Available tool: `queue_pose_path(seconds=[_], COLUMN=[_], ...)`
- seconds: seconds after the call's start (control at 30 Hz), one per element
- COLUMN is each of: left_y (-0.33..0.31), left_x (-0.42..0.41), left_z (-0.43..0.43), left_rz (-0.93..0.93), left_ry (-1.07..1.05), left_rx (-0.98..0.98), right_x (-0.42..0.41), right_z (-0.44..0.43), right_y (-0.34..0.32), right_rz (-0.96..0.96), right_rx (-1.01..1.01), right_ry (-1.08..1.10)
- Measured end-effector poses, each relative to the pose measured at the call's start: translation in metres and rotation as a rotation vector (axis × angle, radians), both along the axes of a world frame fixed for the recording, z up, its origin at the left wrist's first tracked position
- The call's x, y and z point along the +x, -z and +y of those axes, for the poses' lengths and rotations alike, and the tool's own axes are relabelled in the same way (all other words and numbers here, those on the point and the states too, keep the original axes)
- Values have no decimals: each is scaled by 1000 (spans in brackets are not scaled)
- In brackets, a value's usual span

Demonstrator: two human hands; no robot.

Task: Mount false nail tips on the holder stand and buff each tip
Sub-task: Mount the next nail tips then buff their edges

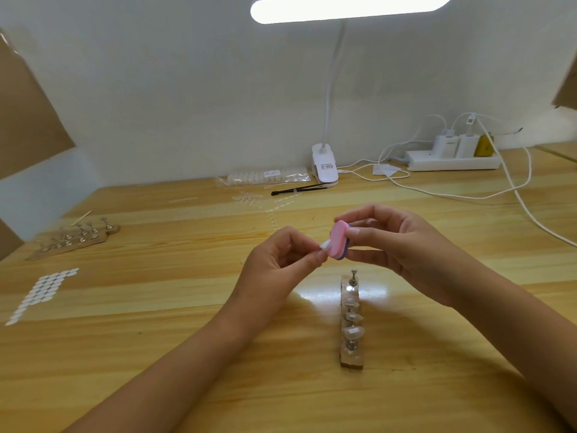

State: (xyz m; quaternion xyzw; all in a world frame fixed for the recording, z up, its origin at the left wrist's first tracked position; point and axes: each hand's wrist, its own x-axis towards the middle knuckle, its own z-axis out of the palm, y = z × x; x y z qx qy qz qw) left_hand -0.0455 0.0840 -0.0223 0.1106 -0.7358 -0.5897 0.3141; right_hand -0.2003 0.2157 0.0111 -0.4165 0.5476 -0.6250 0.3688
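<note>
My left hand [281, 257] pinches a clear false nail tip [324, 245] between thumb and fingers, above the table. My right hand [396, 242] grips a small pink and purple buffer block [338, 240], whose pink face touches the tip. Below the hands, a narrow holder stand [352, 357] lies lengthwise on the wooden table [187, 339]. It carries three mounted nail tips [352, 331] on metal pegs, and the far peg [353, 274] is bare.
A second stand [75, 239] with several pegs sits at the far left. A sheet of white adhesive dots [40, 295] lies at the left. A bag of tips [268, 176], loose tips, a black brush [296, 189], a clip lamp [324, 167] and a power strip [452, 159] with cables line the back.
</note>
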Motion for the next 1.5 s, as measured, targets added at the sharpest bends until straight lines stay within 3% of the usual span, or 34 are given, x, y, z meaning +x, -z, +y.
queue_pose_path(seconds=[0.33, 0.9, 1.0, 1.17, 1.33, 1.5], left_y=[1, 2, 2, 0, 0, 0], left_x=[3, 5, 5, 5, 6, 6], left_z=[0, 1, 0, -1, 0, 2], left_rz=[33, 46, 51, 51, 50, 36], left_ry=[-72, -130, -143, -162, -153, -112], left_rx=[-139, -392, -423, -415, -413, -375], right_x=[2, 3, 1, 6, 6, 8], right_z=[1, 4, 2, 3, -1, 0], right_y=[-2, -5, -3, -3, -1, 1], right_rz=[-31, 92, 36, 72, -57, 10], right_rx=[-24, 44, -4, 49, -31, 18], right_ry=[-5, -121, -55, -138, 1, -103])
